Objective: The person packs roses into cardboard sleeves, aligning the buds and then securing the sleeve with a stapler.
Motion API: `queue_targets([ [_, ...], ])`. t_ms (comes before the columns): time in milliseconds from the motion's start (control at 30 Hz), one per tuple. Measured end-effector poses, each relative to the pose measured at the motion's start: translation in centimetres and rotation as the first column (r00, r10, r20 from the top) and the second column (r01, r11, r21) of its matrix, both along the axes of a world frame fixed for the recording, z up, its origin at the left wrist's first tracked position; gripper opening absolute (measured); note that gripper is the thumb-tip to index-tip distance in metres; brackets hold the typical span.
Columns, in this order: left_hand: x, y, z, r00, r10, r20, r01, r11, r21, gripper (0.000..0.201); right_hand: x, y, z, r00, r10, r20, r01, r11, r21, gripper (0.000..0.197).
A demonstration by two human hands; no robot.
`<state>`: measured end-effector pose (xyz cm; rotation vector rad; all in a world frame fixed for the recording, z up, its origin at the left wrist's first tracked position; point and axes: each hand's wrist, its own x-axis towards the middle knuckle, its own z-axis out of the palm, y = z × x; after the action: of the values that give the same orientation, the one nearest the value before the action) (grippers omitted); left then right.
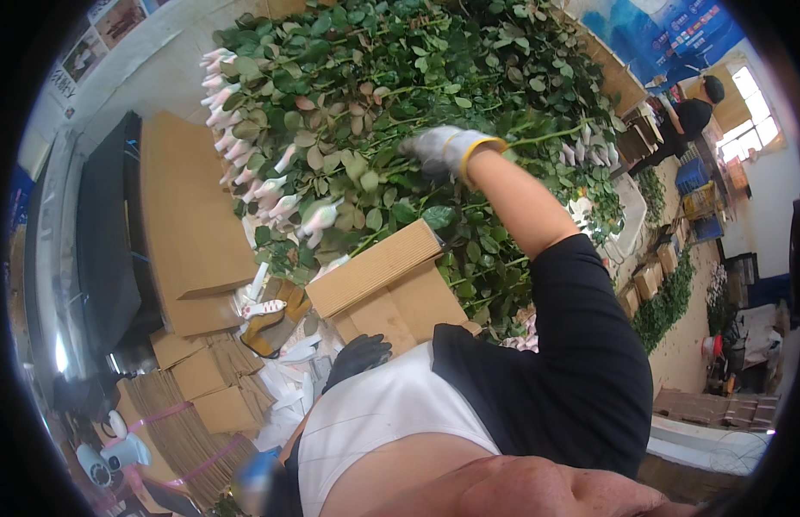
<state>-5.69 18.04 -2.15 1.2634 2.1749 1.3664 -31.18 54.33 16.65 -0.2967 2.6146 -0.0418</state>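
Note:
A deep pile of roses (417,95) lies before me, leafy green stems with pale pink buds in white sleeves along the left side. Over the pile reaches my right hand (447,151), in a grey-white glove with a yellow cuff. It appears closed on a rose stem (546,133) that shows past the wrist; the fingertips are blurred. One sleeved bud (318,220) is blurred too. My left hand (357,358), in a dark glove, is low by my body, next to a cardboard piece (378,271). Its fingers look loosely apart, with nothing visible in them.
Flat cardboard sheets (189,224) and folded bundled cardboard (189,431) stand at the left. A brown-and-yellow glove (275,327) and white strips (288,383) lie near my left hand. Another person (693,116) in dark clothing is at the far right, near blue crates (693,177).

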Motion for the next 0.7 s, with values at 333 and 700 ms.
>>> queue_targets([
  [333, 0.2, 1.8, 3.1, 0.986, 0.138, -0.095, -0.133, 0.990, 0.055, 0.018, 3.7, 2.1, 12.9, 0.879, -0.004, -0.477, -0.041, 0.996, -0.084, 0.036],
  [700, 0.8, 1.8, 2.7, 0.951, 0.267, -0.156, -0.243, 0.958, 0.155, 0.018, 17.4, 0.1, 15.4, 0.487, 0.067, -0.871, -0.224, 0.973, -0.050, 0.036],
])
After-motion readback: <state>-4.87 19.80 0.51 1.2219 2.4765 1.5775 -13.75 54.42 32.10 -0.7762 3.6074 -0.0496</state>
